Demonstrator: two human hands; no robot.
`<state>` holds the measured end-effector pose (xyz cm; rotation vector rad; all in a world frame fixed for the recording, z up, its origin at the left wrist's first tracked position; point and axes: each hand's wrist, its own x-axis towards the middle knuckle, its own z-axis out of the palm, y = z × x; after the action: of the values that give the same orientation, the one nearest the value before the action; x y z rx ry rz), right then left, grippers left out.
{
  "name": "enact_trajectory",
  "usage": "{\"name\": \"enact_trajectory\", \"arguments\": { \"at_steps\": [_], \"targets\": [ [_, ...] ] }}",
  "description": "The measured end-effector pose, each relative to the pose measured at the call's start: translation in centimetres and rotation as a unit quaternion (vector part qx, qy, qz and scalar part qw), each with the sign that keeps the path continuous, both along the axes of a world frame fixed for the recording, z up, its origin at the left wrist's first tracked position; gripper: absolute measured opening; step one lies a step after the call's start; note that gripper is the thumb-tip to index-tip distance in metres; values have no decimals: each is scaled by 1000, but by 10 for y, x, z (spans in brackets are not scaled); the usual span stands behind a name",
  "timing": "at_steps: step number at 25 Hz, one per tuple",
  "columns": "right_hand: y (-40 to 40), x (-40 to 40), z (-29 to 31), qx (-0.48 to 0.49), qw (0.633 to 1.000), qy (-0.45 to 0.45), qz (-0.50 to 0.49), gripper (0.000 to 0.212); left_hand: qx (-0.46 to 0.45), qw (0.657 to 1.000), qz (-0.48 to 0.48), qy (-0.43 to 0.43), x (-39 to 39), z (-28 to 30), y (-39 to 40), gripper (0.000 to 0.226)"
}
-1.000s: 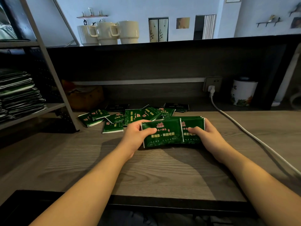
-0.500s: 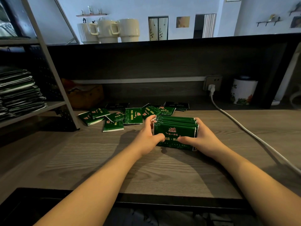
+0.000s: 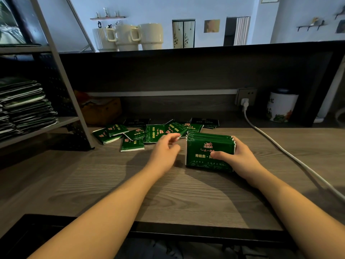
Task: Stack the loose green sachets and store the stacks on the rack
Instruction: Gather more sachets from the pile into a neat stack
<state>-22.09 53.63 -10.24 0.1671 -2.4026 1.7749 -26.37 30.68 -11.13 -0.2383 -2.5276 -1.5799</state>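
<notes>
A stack of green sachets (image 3: pixel 203 146) stands on edge on the wooden desk (image 3: pixel 112 184), tilted toward me. My right hand (image 3: pixel 240 159) grips it from the right, thumb across its front face. My left hand (image 3: pixel 164 152) hovers just left of the stack, fingers loosely curled, holding nothing. Several loose green sachets (image 3: pixel 134 135) lie scattered on the desk behind my left hand. At the far left, the rack (image 3: pixel 61 122) holds piles of stacked sachets (image 3: pixel 26 107) on its shelf.
A white power cord (image 3: pixel 291 156) runs from a wall socket (image 3: pixel 245 96) across the desk's right side. A white printed canister (image 3: pixel 281 107) stands at the back right. Three cream mugs (image 3: pixel 127 37) sit on the upper ledge. A brown bag (image 3: pixel 100 111) lies behind the sachets.
The two overlapping bundles were pushed together into one stack. My left hand has let go and moved left; my right hand keeps hold of the stack.
</notes>
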Motion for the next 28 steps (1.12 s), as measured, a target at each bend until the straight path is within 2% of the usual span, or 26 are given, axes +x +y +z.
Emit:
{"name": "enact_trajectory", "arguments": {
  "at_steps": [2,5,8,11,17,22,26,28],
  "targets": [
    [-1,-1,0,2,1000,4,-16,40,-103,990,90,30,-21,5,-14,32],
    [-2,-3,-1,-1,1000,8,-23,42,-242,960,140,7,-54,7,-35,43],
    [-1,-7,-1,-5,999,20,-43,45,-278,952,127,-13,-81,7,-41,63],
    [1,-9,0,-17,998,35,-55,43,-353,928,99,-66,-98,9,-35,85],
    [-2,-13,-2,20,999,27,-30,43,-368,925,78,-55,-101,5,-17,92],
    [1,-12,-1,-2,998,26,-54,46,-348,935,68,-12,-100,4,6,82],
    [6,-14,1,-29,995,26,-88,45,-418,900,90,89,-98,3,13,53],
    [7,-15,2,-43,994,25,-97,44,-420,897,89,108,-94,3,10,44]
  ]
}}
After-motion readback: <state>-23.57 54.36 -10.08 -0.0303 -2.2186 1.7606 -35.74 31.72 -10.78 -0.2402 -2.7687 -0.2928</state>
